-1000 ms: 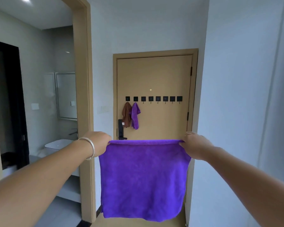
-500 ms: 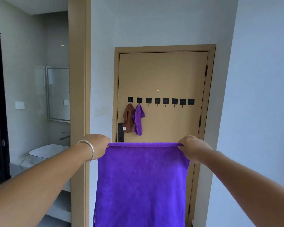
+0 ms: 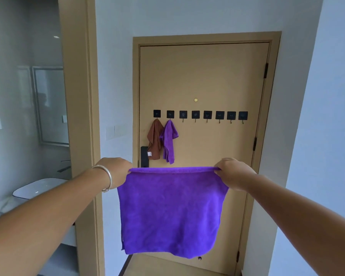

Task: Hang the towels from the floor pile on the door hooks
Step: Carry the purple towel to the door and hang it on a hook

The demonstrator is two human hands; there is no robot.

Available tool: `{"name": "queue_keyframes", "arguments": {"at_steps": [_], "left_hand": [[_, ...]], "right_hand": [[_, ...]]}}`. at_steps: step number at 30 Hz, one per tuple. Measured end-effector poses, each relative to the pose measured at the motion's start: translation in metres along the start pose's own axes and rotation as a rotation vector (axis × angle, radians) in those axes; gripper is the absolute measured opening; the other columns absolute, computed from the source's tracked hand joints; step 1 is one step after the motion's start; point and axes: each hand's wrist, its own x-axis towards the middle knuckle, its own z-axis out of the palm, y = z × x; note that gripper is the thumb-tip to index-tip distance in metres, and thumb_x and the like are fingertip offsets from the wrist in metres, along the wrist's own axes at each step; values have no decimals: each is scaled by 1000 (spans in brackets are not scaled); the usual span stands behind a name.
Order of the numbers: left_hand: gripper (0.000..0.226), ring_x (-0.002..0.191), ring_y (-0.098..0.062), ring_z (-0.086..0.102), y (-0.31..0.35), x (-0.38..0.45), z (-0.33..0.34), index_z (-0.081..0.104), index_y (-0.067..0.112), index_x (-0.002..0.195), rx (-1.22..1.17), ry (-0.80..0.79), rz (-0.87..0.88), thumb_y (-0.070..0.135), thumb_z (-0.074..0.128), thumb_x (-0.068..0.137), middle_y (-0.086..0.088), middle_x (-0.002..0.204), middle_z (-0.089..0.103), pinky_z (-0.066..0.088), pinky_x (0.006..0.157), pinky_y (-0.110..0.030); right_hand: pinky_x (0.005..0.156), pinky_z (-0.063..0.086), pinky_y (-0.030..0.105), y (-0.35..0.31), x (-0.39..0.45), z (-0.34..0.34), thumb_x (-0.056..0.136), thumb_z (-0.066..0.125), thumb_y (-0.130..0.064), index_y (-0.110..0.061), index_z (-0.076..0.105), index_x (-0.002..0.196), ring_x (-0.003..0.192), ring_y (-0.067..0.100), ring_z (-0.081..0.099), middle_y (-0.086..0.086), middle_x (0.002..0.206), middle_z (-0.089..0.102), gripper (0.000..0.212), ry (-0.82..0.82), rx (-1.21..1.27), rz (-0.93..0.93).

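I hold a purple towel (image 3: 171,212) stretched flat in front of me at arm's length. My left hand (image 3: 116,169) grips its top left corner and my right hand (image 3: 234,173) grips its top right corner. Ahead stands a tan door (image 3: 207,76) with a row of several black hooks (image 3: 207,114). A brown towel (image 3: 154,139) hangs from the leftmost hook and a smaller purple towel (image 3: 169,140) hangs from the second. The other hooks are bare. The floor pile is out of view.
A tan door frame post (image 3: 78,116) stands at the left, with a bathroom sink (image 3: 38,188) and mirror (image 3: 50,104) beyond it. A black door lock (image 3: 144,156) sits low on the door's left side. White walls close in on the right.
The door and hooks have grown larger and nearer in view. The towel stays stretched between both hands, and its lower edge is in view again.
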Motion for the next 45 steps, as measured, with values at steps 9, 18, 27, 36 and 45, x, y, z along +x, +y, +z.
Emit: {"name": "queue_keyframes", "arguments": {"at_steps": [9, 18, 27, 36, 45], "left_hand": [[26, 65, -16, 47, -2, 116, 33, 40, 24, 69, 35, -4, -26, 12, 38, 92, 5, 72, 50, 30, 54, -27], [19, 72, -18, 53, 7, 242, 42, 52, 19, 84, 43, 18, -40, 11, 37, 93, 1, 82, 57, 37, 58, -27], [19, 81, -20, 60, 5, 338, 83, 54, 21, 88, 59, 16, -1, 16, 38, 97, -1, 87, 61, 37, 61, -26], [20, 59, -10, 47, -22, 475, 152, 57, 21, 84, -49, 73, 74, 16, 42, 96, 5, 68, 51, 34, 52, -21], [22, 58, -12, 49, -58, 610, 184, 58, 22, 77, -160, 153, 147, 17, 45, 94, 4, 67, 55, 46, 57, -25]], "right_hand": [[92, 43, 35, 35, 130, 46, 100, 32, -31, -24, 62, 114, 113, 18, 48, -2, 117, 55, 34, 10, 53, -29], [81, 43, 32, 84, 254, 64, 101, 31, -32, -23, 62, 115, 103, 21, 53, 2, 117, 55, 36, 64, 52, -5], [79, 44, 32, 105, 339, 105, 101, 33, -30, -22, 64, 108, 98, 20, 52, 1, 111, 57, 33, 40, 49, -1], [77, 43, 30, 112, 450, 144, 100, 35, -26, -23, 65, 108, 95, 18, 48, 0, 111, 58, 32, 30, -6, 65], [75, 51, 32, 108, 558, 153, 96, 38, -15, -28, 70, 103, 93, 22, 57, 0, 107, 63, 36, 77, -35, 155]]}}
